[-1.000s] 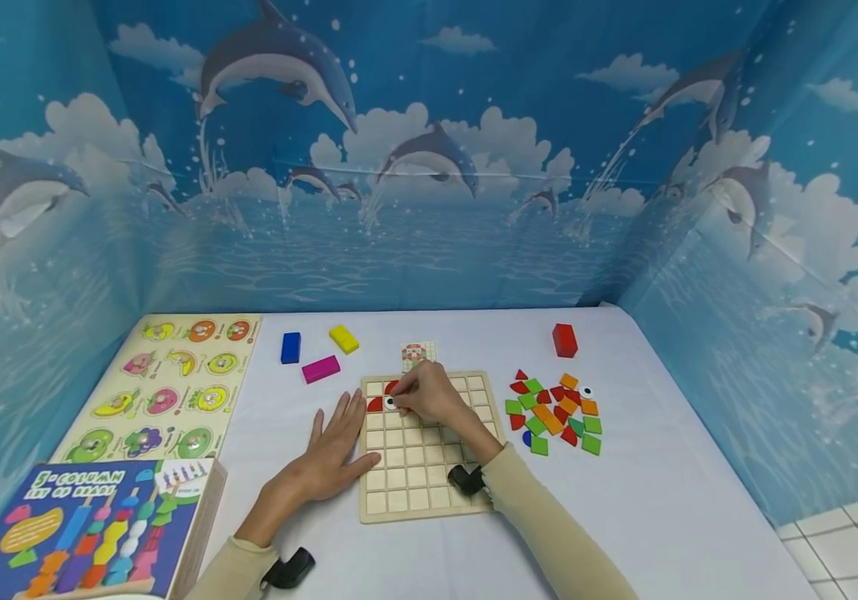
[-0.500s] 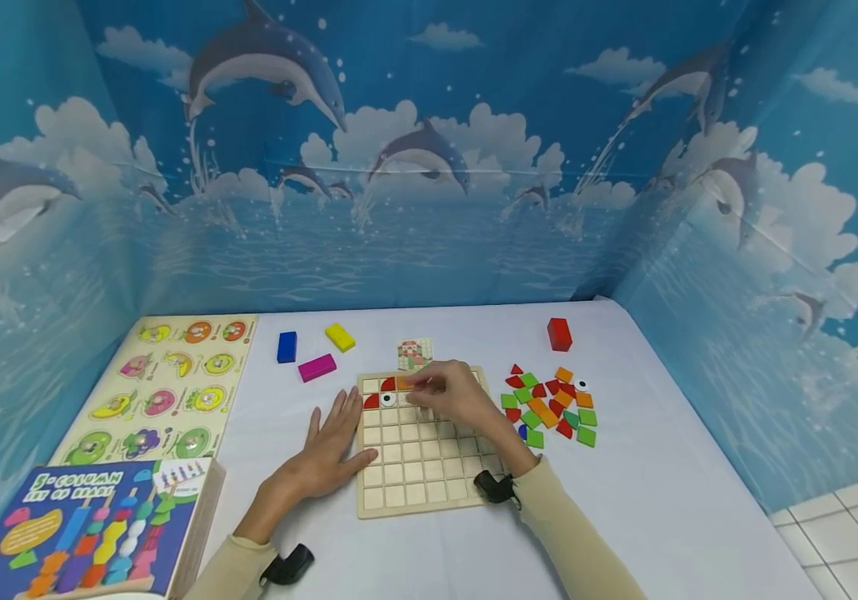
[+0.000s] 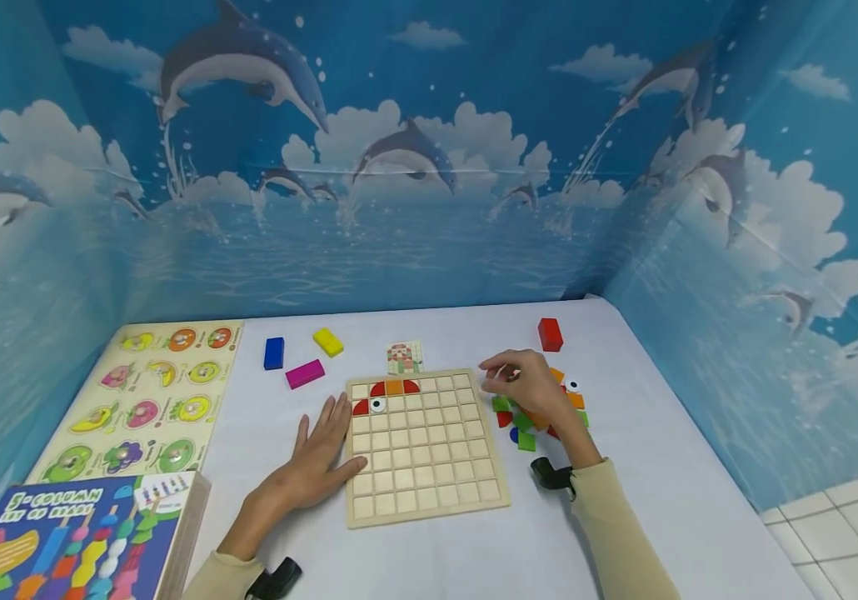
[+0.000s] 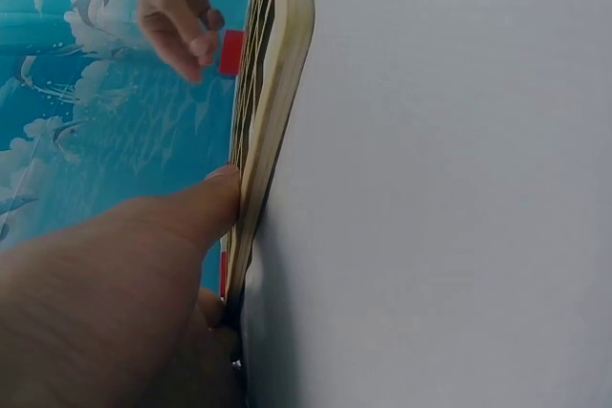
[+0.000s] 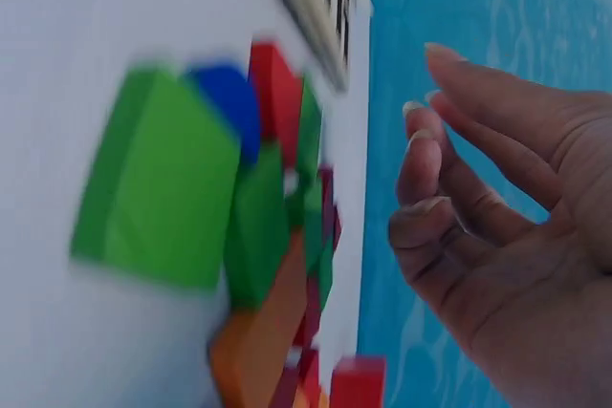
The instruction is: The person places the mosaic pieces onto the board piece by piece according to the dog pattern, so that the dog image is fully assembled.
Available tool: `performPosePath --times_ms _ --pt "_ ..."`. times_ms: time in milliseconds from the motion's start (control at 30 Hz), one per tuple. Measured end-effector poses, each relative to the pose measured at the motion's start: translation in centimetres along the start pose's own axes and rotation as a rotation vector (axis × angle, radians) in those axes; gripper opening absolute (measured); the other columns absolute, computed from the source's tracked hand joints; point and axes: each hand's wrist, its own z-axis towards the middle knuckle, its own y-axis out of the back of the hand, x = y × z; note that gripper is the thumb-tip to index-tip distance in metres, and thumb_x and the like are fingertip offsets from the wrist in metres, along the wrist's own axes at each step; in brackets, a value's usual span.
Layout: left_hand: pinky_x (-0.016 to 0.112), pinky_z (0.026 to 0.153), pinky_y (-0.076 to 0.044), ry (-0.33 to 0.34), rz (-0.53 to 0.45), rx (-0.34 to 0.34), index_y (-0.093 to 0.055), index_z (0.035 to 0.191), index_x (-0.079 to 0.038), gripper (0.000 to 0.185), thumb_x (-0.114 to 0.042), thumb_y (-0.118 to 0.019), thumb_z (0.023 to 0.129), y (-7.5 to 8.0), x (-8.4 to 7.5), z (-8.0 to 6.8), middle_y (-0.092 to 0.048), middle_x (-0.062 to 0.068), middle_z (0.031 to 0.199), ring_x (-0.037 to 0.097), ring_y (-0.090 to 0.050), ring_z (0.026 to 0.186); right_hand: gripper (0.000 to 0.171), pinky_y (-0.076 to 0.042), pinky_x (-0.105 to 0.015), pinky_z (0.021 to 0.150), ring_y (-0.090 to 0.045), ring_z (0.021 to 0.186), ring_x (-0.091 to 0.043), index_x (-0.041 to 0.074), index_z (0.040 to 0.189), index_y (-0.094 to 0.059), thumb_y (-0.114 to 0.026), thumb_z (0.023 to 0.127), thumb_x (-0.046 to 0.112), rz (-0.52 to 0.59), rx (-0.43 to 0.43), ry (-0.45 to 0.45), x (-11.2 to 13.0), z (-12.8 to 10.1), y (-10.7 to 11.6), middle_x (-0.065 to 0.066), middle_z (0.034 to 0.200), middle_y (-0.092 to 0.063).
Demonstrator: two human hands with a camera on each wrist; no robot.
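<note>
My left hand (image 3: 314,461) lies spread along the left side of a wooden grid board (image 3: 429,446), its thumb on the board's edge. In the left wrist view, that thumb (image 4: 196,209) touches the rim. Near the board's top left sit an orange square tile (image 3: 394,387) between two red curved tiles, and below them a red curved tile (image 3: 361,407) beside a white eye tile (image 3: 377,405). To the right, my right hand (image 3: 530,385) hovers above a pile of loose tiles (image 3: 525,442), partly hiding them. In the right wrist view, its fingers (image 5: 421,169) are loosely bent and hold nothing.
Behind the board lies a small pattern card (image 3: 405,357). Blue (image 3: 274,353), yellow (image 3: 327,342) and magenta blocks (image 3: 305,374) lie at the back left, a red block (image 3: 551,334) at the back right. A fruit puzzle board (image 3: 137,392) and a bead-set box (image 3: 77,533) stand left.
My right hand has left the board and moved right, over the tile pile. The orange tile and a red tile beside it now show uncovered on the grid. My left hand stays at the board.
</note>
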Motion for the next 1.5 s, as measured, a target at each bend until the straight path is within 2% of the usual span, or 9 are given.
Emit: performPosePath --times_ms 200,333,567,733,833,1000,1167,1267,1500 --pt "0.068 0.128 0.012 -0.004 -0.014 0.024 -0.011 0.172 -0.001 0.097 -0.042 -0.068 0.105 0.9 -0.3 -0.9 -0.003 0.017 0.181 0.038 0.007 0.167 0.033 -0.057 -0.026 0.065 -0.063 0.087 -0.026 -0.001 0.121 -0.079 -0.087 0.090 0.002 -0.040 0.006 -0.169 -2.0 -0.6 1.7 -0.014 0.105 -0.074" --pt "0.066 0.128 0.014 -0.014 -0.023 0.004 -0.011 0.172 -0.001 0.097 -0.042 -0.067 0.105 1.2 -0.4 -0.9 -0.003 0.016 0.182 0.037 0.008 0.167 0.033 -0.058 -0.027 0.064 -0.061 0.088 -0.027 0.002 0.124 -0.079 -0.085 0.091 0.002 -0.061 -0.001 -0.238 -2.6 -0.4 2.5 -0.014 0.104 -0.070" --pt "0.066 0.128 0.014 -0.019 -0.031 -0.020 -0.012 0.172 -0.001 0.097 -0.043 -0.067 0.105 0.8 -0.1 -0.9 -0.003 0.017 0.181 0.037 0.008 0.167 0.030 -0.057 -0.023 0.065 -0.061 0.087 -0.028 0.000 0.124 -0.078 -0.082 0.095 0.003 -0.097 -0.019 -0.244 -3.1 0.5 2.5 -0.015 0.103 -0.070" --pt "0.067 0.128 0.013 -0.007 -0.041 -0.019 -0.012 0.172 -0.001 0.096 -0.040 -0.068 0.105 0.6 -0.4 -1.2 -0.004 0.018 0.181 0.038 0.006 0.167 0.029 -0.058 -0.026 0.068 -0.062 0.089 -0.028 -0.001 0.124 -0.078 -0.081 0.098 0.010 -0.111 -0.021 -0.210 -3.5 1.3 1.6 -0.013 0.099 -0.069" --pt "0.066 0.128 0.014 -0.024 -0.061 -0.027 -0.014 0.172 0.000 0.094 -0.040 -0.068 0.106 0.3 -0.7 -1.2 -0.006 0.019 0.181 0.038 0.006 0.167 0.025 -0.060 -0.029 0.073 -0.062 0.091 -0.028 0.000 0.121 -0.079 -0.080 0.098 0.010 -0.138 -0.034 -0.207 -3.8 1.6 1.4 -0.011 0.097 -0.069" --pt "0.065 0.128 0.015 -0.029 -0.072 -0.033 -0.015 0.171 0.000 0.094 -0.039 -0.069 0.105 -0.2 -0.9 -0.9 -0.008 0.020 0.180 0.038 0.006 0.167 0.016 -0.060 -0.030 0.073 -0.062 0.090 -0.029 0.000 0.113 -0.081 -0.079 0.098 0.008 -0.146 -0.042 -0.240 -3.9 1.7 1.5 -0.011 0.093 -0.070" --pt "0.065 0.129 0.014 0.021 -0.021 0.024 -0.010 0.172 -0.003 0.096 -0.041 -0.068 0.105 0.3 -1.4 -0.6 -0.003 0.014 0.182 0.034 0.008 0.168 0.012 -0.056 -0.028 0.069 -0.061 0.085 -0.026 0.001 0.106 -0.080 -0.080 0.098 0.008 -0.131 -0.035 -0.280 -3.9 1.6 1.5 -0.010 0.089 -0.069" --pt "0.064 0.129 0.013 0.036 -0.001 0.039 -0.007 0.173 -0.006 0.097 -0.043 -0.067 0.106 0.5 -1.2 -0.4 0.000 0.010 0.182 0.032 0.010 0.168 0.010 -0.056 -0.029 0.068 -0.060 0.084 -0.025 0.002 0.103 -0.078 -0.081 0.098 0.009 -0.119 -0.038 -0.303 -3.7 1.7 1.3 -0.009 0.088 -0.068" --pt "0.066 0.128 0.012 -0.010 -0.032 0.008 -0.013 0.172 -0.001 0.097 -0.040 -0.069 0.104 0.6 -0.7 -0.4 -0.005 0.018 0.181 0.038 0.006 0.167 0.010 -0.057 -0.029 0.069 -0.062 0.083 -0.025 0.002 0.099 -0.075 -0.082 0.096 0.009 -0.112 -0.040 -0.332 -3.6 1.8 0.9 -0.010 0.088 -0.069"
